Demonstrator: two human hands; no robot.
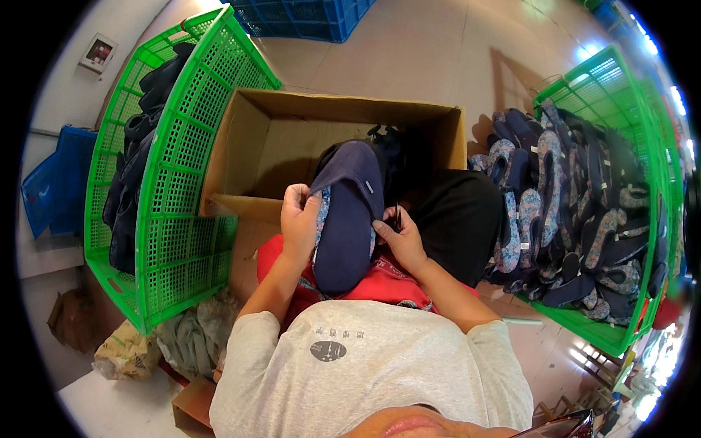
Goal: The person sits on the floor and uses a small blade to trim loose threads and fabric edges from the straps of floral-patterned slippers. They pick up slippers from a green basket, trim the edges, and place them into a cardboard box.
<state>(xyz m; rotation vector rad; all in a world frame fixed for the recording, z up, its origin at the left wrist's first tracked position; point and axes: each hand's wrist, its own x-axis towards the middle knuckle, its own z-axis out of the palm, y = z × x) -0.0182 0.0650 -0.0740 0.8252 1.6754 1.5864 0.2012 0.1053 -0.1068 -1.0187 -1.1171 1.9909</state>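
Observation:
A navy slipper (342, 244) with a floral-patterned edge lies over my lap, its closed toe end pointing away from me and its heel toward my body. My left hand (298, 219) pinches the left edge of its upper, where the floral lining shows. On the opposite side, my right hand (403, 237) grips the slipper's right edge between thumb and curled fingers. A thin dark thing (398, 213) shows at the right hand's fingers, too small to make out. Red cloth (398, 287) covers my lap under the slipper.
An open cardboard box (241, 146) stands just ahead, with dark items at its right. To the left, a green crate (182, 175) holds dark slippers. At the right, another green crate (595, 337) is packed with navy and floral slippers (548, 168). A blue crate (307, 18) stands farther off.

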